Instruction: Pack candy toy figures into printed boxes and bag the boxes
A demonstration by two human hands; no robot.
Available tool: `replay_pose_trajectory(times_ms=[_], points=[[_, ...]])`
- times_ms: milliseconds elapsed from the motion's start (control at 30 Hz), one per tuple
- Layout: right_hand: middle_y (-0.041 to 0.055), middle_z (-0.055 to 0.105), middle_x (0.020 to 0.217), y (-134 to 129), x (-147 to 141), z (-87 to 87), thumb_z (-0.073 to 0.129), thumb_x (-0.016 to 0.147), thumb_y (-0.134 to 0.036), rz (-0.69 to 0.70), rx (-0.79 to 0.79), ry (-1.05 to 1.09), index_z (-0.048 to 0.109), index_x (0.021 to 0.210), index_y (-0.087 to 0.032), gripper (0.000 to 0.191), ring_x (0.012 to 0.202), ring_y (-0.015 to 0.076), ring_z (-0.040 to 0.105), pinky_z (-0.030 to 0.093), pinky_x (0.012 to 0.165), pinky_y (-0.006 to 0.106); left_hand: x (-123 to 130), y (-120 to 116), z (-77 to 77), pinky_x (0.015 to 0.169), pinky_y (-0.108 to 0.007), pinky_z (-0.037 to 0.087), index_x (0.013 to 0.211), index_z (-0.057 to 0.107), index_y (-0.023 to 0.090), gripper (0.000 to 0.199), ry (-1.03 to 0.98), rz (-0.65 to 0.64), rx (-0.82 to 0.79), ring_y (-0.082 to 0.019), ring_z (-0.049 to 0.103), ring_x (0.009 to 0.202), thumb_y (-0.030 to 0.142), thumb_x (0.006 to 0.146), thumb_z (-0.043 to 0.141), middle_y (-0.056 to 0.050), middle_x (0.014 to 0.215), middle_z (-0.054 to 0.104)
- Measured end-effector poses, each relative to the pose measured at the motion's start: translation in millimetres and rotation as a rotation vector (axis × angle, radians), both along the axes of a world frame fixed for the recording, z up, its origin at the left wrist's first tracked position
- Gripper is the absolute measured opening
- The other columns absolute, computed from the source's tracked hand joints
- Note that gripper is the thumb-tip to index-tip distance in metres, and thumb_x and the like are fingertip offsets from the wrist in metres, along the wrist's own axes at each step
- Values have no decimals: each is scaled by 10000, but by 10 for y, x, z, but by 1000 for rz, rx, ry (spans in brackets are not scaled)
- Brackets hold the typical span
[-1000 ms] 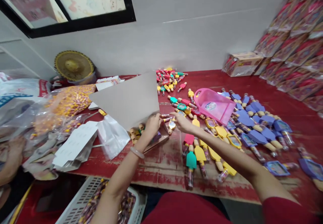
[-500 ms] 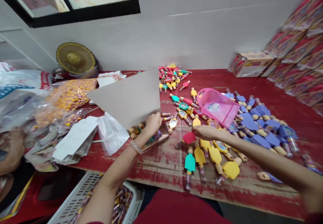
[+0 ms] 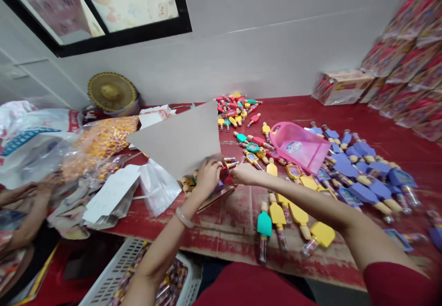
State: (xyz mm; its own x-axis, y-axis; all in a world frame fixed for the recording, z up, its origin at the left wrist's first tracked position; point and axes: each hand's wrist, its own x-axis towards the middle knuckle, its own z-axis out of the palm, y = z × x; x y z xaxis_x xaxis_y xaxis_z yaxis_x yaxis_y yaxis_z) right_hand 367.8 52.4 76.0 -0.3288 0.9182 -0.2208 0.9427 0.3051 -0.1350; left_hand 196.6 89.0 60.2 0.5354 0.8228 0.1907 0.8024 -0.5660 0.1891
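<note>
Right hand (image 3: pixel 242 174) has brought a red toy (image 3: pixel 224 174) to the box (image 3: pixel 184 142), pinching it (left hand (image 3: pixel 208 176): grip unclear).

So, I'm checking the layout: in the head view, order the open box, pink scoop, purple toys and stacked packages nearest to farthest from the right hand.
1. Open box: just left of the right hand.
2. Pink scoop: to its right, farther back.
3. Purple toys: mostly past the scoop.
4. Stacked packages: far right.

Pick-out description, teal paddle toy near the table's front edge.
On the red table, look right of the cardboard box with raised grey flap. Near the front edge lie yellow paddle-shaped toys; the teal paddle-shaped toy is leftmost, the only teal one there.
</note>
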Motion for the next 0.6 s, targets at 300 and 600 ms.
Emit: replay_pose_trajectory(times_ms=[300, 600], points=[[217, 740, 1059, 506, -380, -204, 566, 947, -254, -59, 29, 52, 652, 1221, -112, 320, 1002, 295, 729, 542, 839, 360, -130, -89, -192, 1117, -466, 439, 1334, 629, 159, 404, -139, 80, 36, -276, 557, 1288, 168, 987, 421, -119, 1405, 626], [176, 757, 970, 385, -291, -383, 550, 933, -158, 3, -11, 134, 694, 1081, -119, 210, 938, 282, 738, 534, 780, 316, -688, -580, -618, 1242, -561, 269, 1546, 224, 110, 731, -619, 638, 273, -343, 269, 1522, 396, 963, 560, -267, 1584, 297]])
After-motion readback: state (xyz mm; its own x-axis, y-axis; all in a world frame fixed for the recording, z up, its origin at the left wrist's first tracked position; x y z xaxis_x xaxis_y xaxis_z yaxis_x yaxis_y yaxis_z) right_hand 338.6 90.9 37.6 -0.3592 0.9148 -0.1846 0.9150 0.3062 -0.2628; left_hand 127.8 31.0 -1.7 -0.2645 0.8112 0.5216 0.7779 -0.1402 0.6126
